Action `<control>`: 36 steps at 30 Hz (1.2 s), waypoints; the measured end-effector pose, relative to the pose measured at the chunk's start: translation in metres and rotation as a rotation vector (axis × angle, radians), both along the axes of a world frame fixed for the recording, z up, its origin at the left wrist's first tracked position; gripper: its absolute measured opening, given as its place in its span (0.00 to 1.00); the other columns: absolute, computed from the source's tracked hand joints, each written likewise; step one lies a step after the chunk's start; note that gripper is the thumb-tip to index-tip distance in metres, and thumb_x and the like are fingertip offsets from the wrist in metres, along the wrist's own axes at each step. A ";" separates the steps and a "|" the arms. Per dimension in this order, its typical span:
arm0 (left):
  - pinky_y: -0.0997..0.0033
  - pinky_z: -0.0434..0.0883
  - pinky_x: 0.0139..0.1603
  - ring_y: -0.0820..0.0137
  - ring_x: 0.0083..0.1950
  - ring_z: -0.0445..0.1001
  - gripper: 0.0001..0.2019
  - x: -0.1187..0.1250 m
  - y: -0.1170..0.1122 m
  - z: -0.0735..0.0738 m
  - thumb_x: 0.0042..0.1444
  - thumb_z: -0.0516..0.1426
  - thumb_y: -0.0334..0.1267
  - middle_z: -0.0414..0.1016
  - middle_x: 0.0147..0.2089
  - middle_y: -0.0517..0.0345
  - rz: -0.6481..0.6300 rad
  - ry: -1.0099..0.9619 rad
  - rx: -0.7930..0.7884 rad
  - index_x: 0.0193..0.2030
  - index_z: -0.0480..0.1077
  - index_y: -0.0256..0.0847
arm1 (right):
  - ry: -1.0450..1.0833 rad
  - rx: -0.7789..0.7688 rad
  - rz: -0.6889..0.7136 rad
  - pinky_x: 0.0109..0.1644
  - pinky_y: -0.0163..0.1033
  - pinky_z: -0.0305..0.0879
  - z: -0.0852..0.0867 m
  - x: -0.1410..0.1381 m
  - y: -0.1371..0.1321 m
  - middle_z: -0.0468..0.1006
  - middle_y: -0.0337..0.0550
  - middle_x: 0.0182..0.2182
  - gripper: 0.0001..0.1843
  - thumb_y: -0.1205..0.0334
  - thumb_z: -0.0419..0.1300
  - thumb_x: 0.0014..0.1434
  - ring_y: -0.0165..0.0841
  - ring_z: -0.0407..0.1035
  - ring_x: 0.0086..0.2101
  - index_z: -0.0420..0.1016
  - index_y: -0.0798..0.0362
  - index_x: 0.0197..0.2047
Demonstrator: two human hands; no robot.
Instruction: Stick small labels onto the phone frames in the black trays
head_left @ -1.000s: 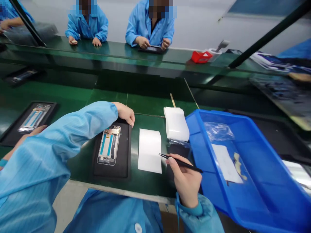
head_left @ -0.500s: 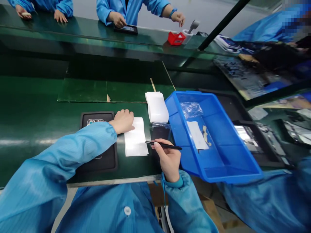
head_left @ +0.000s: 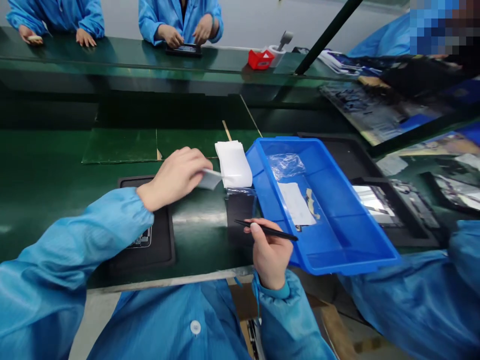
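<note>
Head view, looking down on a green desk (head_left: pixel 120 145): the left hand (head_left: pixel 174 177) was raised above the desk's middle, its thumb and fingers closed in a pinch on a small white sheet (head_left: pixel 210 179). The sheet stuck out to the right, its far end just beside a stack of white sheets (head_left: pixel 233 164) near the desk's far side. Below the hand, the left sleeve (head_left: pixel 75 235) covered most of a black mat (head_left: pixel 159 240), leaving only a corner of a phone frame (head_left: pixel 142 239) showing.

The right hand (head_left: pixel 270 252) was near the desk's front edge, its fingers curled in a pen grip around black tweezers (head_left: pixel 266 230). The tweezers' tips were closed, pointing left over a dark pad (head_left: pixel 240 220).

A blue plastic tray (head_left: pixel 354 212) sat tilted at the desk's right, its wall just beside the stack. It held a clear plastic bag (head_left: pixel 287 166), a white slip (head_left: pixel 296 203) and a curled beige strip (head_left: pixel 311 202).

Across the far desk, a co-worker's hands (head_left: pixel 183 35) rested at a phone on a black mat (head_left: pixel 183 50), near a red box (head_left: pixel 260 60).
</note>
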State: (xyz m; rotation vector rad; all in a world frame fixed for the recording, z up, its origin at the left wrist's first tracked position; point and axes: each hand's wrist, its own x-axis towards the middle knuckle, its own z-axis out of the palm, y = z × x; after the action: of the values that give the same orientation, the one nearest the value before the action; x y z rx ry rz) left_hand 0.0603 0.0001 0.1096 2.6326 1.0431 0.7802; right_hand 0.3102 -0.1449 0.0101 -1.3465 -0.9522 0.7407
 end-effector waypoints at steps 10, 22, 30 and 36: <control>0.55 0.69 0.62 0.59 0.61 0.67 0.13 -0.059 -0.048 -0.058 0.61 0.53 0.26 0.64 0.62 0.49 -0.145 0.044 -0.259 0.43 0.77 0.43 | 0.055 0.066 -0.066 0.37 0.38 0.73 0.003 0.001 -0.001 0.82 0.43 0.34 0.09 0.59 0.70 0.57 0.31 0.75 0.28 0.79 0.53 0.39; 0.76 0.72 0.33 0.70 0.36 0.76 0.14 -0.058 -0.025 -0.056 0.52 0.59 0.37 0.75 0.35 0.59 0.161 -0.345 -0.972 0.47 0.68 0.39 | 0.030 -0.033 0.091 0.37 0.40 0.74 0.000 -0.016 0.004 0.82 0.43 0.35 0.08 0.58 0.69 0.58 0.34 0.76 0.30 0.79 0.51 0.39; 0.71 0.72 0.38 0.68 0.38 0.77 0.25 -0.006 0.010 -0.061 0.57 0.57 0.30 0.78 0.45 0.56 -0.131 0.076 -0.967 0.62 0.60 0.43 | 0.018 -0.015 0.106 0.37 0.41 0.74 0.008 -0.022 0.024 0.82 0.44 0.34 0.10 0.56 0.69 0.58 0.34 0.76 0.29 0.79 0.51 0.40; 0.59 0.67 0.57 0.56 0.59 0.68 0.24 0.024 -0.031 -0.069 0.59 0.59 0.29 0.66 0.61 0.42 -0.023 0.297 -0.273 0.62 0.61 0.34 | -0.059 -0.041 0.191 0.41 0.45 0.76 0.004 -0.029 0.051 0.83 0.45 0.34 0.12 0.53 0.69 0.57 0.37 0.77 0.31 0.80 0.51 0.41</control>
State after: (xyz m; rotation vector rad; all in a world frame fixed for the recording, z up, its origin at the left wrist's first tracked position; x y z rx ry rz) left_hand 0.0841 -0.0306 0.0407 2.5624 1.0982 0.2223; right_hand 0.2812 -0.0939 0.0141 -1.3316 -1.1292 0.8734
